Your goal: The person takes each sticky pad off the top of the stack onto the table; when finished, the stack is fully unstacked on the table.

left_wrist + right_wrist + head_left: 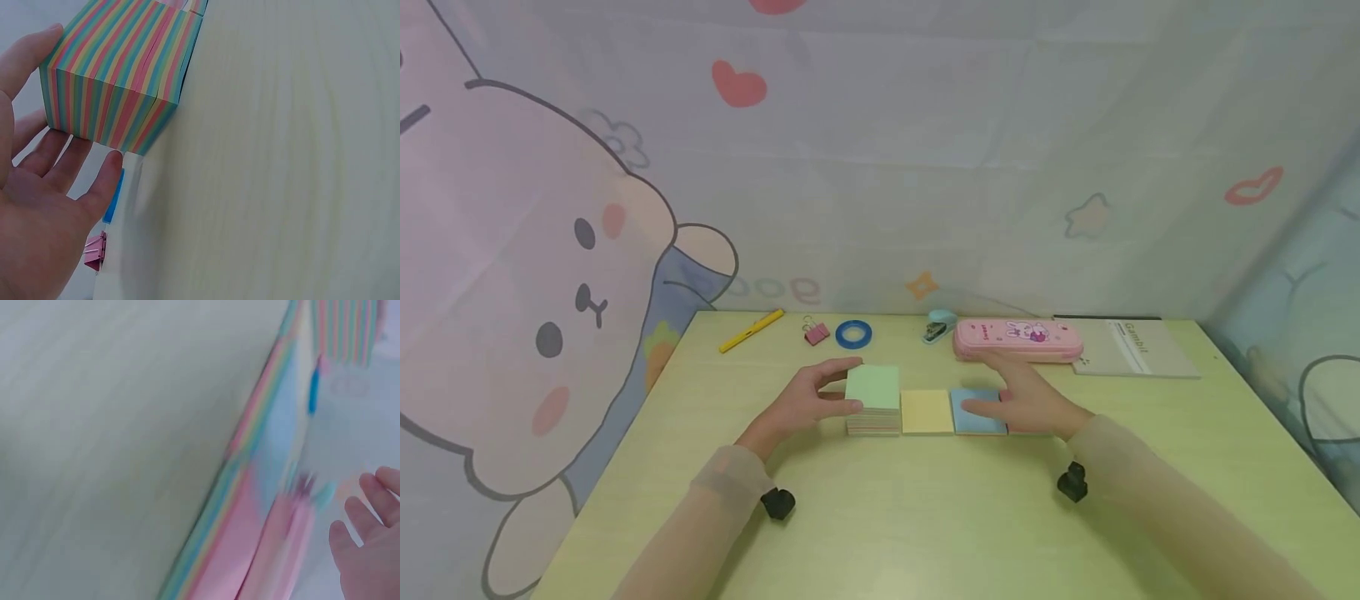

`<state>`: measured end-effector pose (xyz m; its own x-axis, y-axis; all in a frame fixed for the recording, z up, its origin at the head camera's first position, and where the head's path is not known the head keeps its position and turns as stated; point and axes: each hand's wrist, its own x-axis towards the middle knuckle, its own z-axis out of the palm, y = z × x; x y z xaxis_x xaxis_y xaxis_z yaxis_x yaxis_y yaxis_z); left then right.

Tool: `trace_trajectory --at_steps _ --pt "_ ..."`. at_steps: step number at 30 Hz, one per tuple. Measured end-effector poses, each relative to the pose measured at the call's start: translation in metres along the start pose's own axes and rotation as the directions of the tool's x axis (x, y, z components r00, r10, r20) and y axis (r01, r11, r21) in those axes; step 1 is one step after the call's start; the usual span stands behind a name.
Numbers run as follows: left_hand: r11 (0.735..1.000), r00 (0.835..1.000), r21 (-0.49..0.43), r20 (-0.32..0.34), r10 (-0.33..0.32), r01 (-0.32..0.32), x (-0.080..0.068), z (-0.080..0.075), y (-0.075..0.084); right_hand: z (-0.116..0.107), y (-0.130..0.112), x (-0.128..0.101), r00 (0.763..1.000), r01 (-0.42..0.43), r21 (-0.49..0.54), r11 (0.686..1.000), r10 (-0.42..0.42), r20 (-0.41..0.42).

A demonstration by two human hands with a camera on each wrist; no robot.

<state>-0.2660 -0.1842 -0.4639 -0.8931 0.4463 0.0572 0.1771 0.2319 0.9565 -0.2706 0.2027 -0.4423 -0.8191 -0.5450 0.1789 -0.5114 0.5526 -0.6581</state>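
A thick striped stack of sticky notes (874, 398) with a green top sheet stands left of centre on the yellow-green table (880, 517). My left hand (820, 398) grips it, thumb on the near side and fingers on the far side. The left wrist view shows the stack (119, 75) close up between my thumb and fingers (94, 181). To its right lie a thin yellow pad (927, 411), a blue pad (973, 398) and a pink pad (237, 556). My right hand (1026, 400) lies over the blue and pink pads with straight fingers (369, 544).
Along the table's back edge lie a yellow pen (751, 331), a pink binder clip (815, 332), a blue tape roll (853, 334), a teal stapler (940, 326), a pink pencil case (1018, 340) and a grey notebook (1135, 348). A printed cloth backdrop rises behind and beside the table.
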Motion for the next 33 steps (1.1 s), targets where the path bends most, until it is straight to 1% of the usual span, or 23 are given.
trace_trajectory --at_steps 6,8,11,14,18,22,28,33 --pt "1.000 1.000 -0.017 0.004 0.006 -0.006 0.002 0.000 -0.002 0.030 -0.036 0.029 0.999 -0.028 0.040 0.999 0.026 0.047" --pt "1.000 1.000 -0.021 0.007 0.007 -0.007 0.002 0.001 -0.002 0.040 -0.043 0.039 0.998 -0.015 0.044 0.999 0.012 0.062" --pt "1.000 1.000 -0.023 0.010 0.011 -0.010 0.002 0.001 -0.003 0.052 -0.052 0.051 0.997 0.019 0.021 1.000 -0.020 0.078" --pt "0.999 1.000 -0.025 0.019 0.025 -0.024 0.002 0.001 -0.003 0.061 -0.058 0.060 0.995 0.048 0.003 0.999 -0.048 0.082" --pt "0.999 0.999 -0.032 0.023 0.034 -0.033 0.001 0.000 -0.004 0.069 -0.063 0.066 0.994 0.074 0.016 0.997 -0.075 0.082" --pt "0.999 0.999 -0.043 0.025 0.029 -0.028 0.001 0.000 -0.005 0.075 -0.065 0.070 0.992 0.098 0.017 0.995 -0.099 0.073" --pt "0.999 0.999 -0.034 0.007 0.039 -0.039 0.001 0.000 -0.006 0.079 -0.068 0.073 0.994 0.089 -0.012 0.996 -0.088 0.063" --pt "0.996 0.998 -0.072 0.027 0.049 -0.046 0.000 -0.001 -0.009 0.077 -0.069 0.072 0.995 0.073 -0.003 0.997 -0.072 0.070"
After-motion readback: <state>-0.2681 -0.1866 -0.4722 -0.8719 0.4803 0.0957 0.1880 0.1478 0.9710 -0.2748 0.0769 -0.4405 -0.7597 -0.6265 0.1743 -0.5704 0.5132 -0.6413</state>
